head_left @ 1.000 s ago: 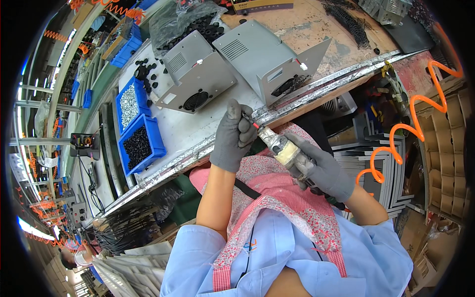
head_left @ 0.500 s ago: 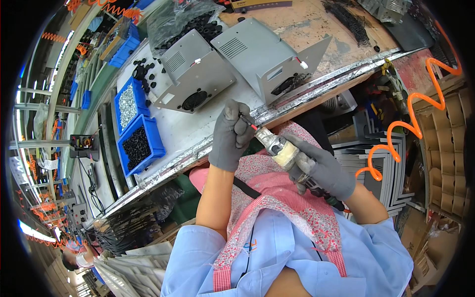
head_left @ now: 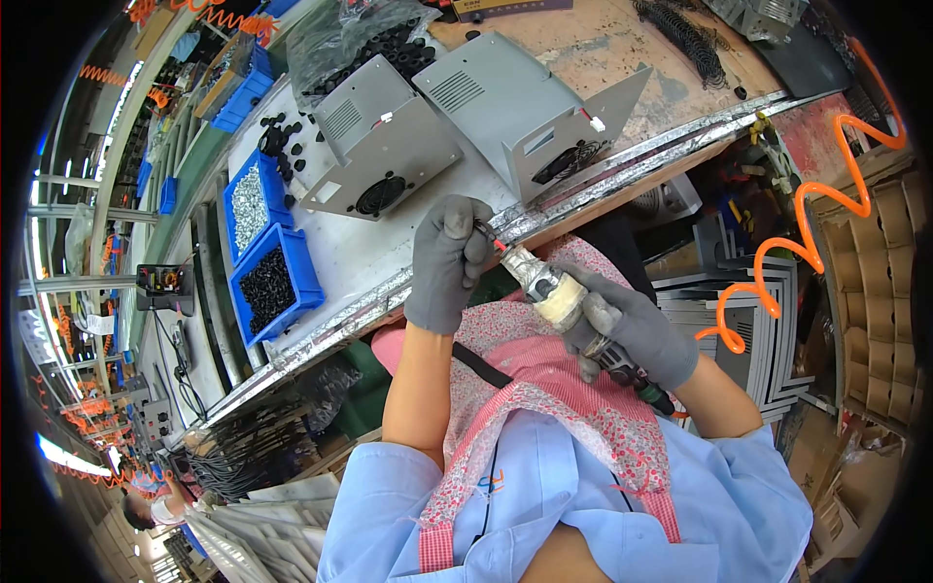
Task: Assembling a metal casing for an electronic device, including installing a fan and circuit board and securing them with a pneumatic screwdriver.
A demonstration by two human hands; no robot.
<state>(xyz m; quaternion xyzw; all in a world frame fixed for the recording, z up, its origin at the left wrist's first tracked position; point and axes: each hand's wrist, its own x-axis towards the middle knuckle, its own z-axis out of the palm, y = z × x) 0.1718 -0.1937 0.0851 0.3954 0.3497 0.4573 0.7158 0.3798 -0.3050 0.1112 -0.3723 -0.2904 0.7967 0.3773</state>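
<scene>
In my right hand [head_left: 637,330], gloved in grey, is a power screwdriver [head_left: 556,295] wrapped in worn tape, its nose slanting up to the left. A red-banded bit [head_left: 500,245] sticks out of that nose. The gloved fingers of my left hand [head_left: 442,262] are pinched together at the bit's tip; a small dark piece shows there, too small to name. Beyond my hands, two grey metal housings [head_left: 397,165] with black fans stand on the bench. Left of them are a blue bin of black screws [head_left: 267,294] and a blue bin of silvery small parts [head_left: 249,209].
Loose black round caps [head_left: 282,146] lie behind the bins, with more in a clear plastic bag [head_left: 335,39]. The bench's foil-covered front edge [head_left: 389,291] runs close to my left hand. An orange coiled hose [head_left: 812,233] hangs at the right, near stacked grey panels [head_left: 768,340].
My left hand has shifted slightly to the left, and its fingers have turned a little at the bit's tip. The screwdriver stays nearly in place.
</scene>
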